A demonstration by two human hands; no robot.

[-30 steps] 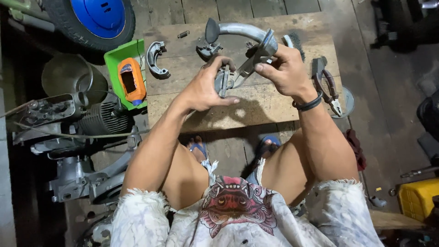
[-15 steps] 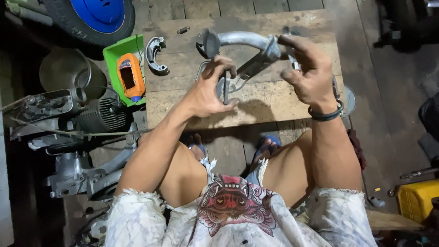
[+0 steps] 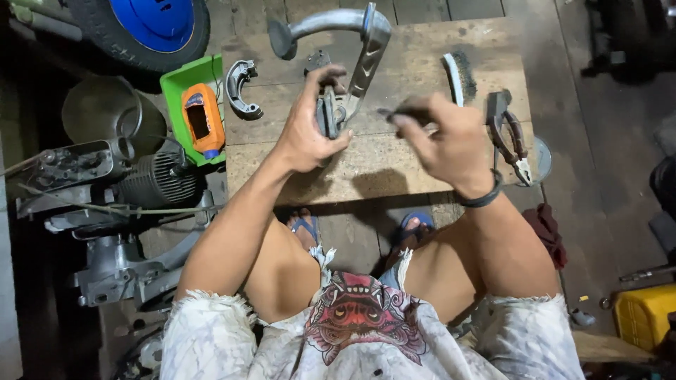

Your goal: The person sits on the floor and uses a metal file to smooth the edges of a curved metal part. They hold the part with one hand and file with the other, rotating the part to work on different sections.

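Observation:
My left hand [image 3: 310, 130] is shut on a small grey metal part [image 3: 329, 112], held up over the wooden board [image 3: 394, 169]. That part sits at the lower end of a bent silver lever [image 3: 370, 42], which arches up and left to a flat pad. My right hand [image 3: 443, 141] hovers just right of the part, apart from the lever. Its blurred fingers pinch a thin dark tool [image 3: 398, 111] that points left towards the part.
On the board lie a wire brush [image 3: 458, 74], pliers [image 3: 510, 137] and a curved brake shoe [image 3: 239, 88]. A green tray [image 3: 176, 81] holds an orange device [image 3: 201, 119]. An engine [image 3: 105, 183] and a blue-hubbed wheel [image 3: 151, 24] stand at the left, and a yellow container [image 3: 644, 317] at the right.
My right hand has let go of the lever and drawn down and right with a thin dark tool. My left hand has turned the metal part more upright.

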